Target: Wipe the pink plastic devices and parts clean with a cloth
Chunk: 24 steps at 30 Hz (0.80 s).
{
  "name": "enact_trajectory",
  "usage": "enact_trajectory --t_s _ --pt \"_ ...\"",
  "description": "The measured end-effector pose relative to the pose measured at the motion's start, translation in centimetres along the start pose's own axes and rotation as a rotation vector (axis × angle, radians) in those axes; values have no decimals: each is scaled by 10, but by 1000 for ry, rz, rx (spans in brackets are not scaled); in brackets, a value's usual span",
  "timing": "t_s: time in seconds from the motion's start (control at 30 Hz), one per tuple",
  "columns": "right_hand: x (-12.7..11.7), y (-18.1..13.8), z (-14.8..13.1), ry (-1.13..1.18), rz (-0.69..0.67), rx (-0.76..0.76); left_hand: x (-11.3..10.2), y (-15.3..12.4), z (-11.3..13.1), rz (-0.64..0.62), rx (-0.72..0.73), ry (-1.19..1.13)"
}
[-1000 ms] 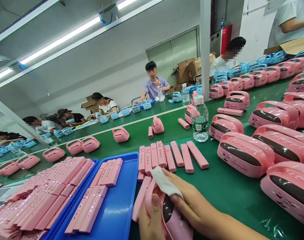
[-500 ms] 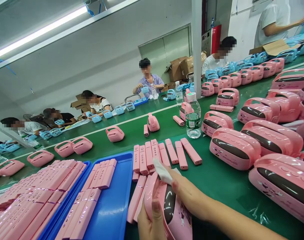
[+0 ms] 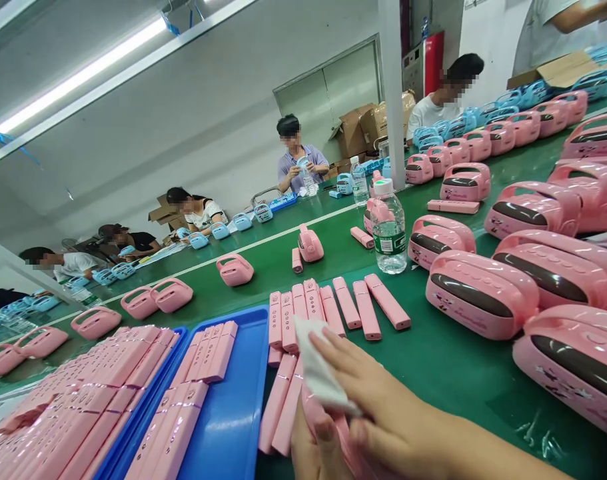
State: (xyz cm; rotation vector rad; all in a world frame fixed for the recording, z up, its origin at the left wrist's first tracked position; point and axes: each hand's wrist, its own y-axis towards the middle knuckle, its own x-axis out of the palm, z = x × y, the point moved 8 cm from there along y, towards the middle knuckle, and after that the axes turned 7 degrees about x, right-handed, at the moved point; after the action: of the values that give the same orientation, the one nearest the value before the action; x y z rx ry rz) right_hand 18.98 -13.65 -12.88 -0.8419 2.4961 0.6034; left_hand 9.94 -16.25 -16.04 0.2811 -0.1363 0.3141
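My left hand (image 3: 310,448) grips a pink handled speaker (image 3: 328,423) at the bottom edge, mostly hidden under my hands. My right hand (image 3: 383,410) lies across the top of it and presses a white cloth (image 3: 317,367) against it. Just beyond them a row of pink strips (image 3: 328,310) lies on the green belt (image 3: 443,360), with more strips (image 3: 283,407) beside my left hand.
A blue tray (image 3: 233,413) of pink strips sits left, with a stack (image 3: 73,407) further left. Several pink speakers (image 3: 483,293) crowd the right. A water bottle (image 3: 388,227) stands behind the strips. Other people sit across the belt with blue speakers (image 3: 263,213).
My right hand has slid with the cloth over the speaker's dark front, which now is covered. The speaker sits lower in view, and the camera shifted slightly.
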Motion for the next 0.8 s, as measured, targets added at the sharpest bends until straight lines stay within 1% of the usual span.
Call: enact_trajectory --t_s 0.03,0.07,0.1,0.17,0.23,0.3,0.33,0.4,0.47,0.53,0.6,0.67,0.73,0.8 --pt "4 -1 -5 -38 -44 -43 0 0 -1 -2 -18 -10" --pt "5 -1 -7 -38 -54 -59 1 1 -2 -5 -27 -12" --pt "3 0 -4 36 -12 -35 1 2 -1 -12 -22 -9" --pt "-7 5 16 355 159 113 0 6 1 -30 -16 35" --pt "-8 5 44 703 309 300 -1 10 1 -44 -38 115" --pt "-5 5 60 914 361 415 -5 12 1 -53 -68 190" --pt "-5 5 64 974 379 436 -8 13 2 -54 -83 196" --pt "-11 4 69 1145 437 445 -15 14 4 -35 -135 137" --pt "-19 4 69 1316 490 414 -25 15 9 22 -192 38" --pt "-26 4 65 1436 512 370 -34 15 22 84 -182 -44" --pt "-27 7 54 1511 464 332 -37 13 37 115 -147 -92" --pt "-20 10 34 1604 321 282 -34 11 50 115 -125 -111" --pt "-13 11 12 1682 179 189 -30 9 59 112 -91 -118" --pt "-8 8 -2 1691 109 94 -26 7 63 101 -84 -112"
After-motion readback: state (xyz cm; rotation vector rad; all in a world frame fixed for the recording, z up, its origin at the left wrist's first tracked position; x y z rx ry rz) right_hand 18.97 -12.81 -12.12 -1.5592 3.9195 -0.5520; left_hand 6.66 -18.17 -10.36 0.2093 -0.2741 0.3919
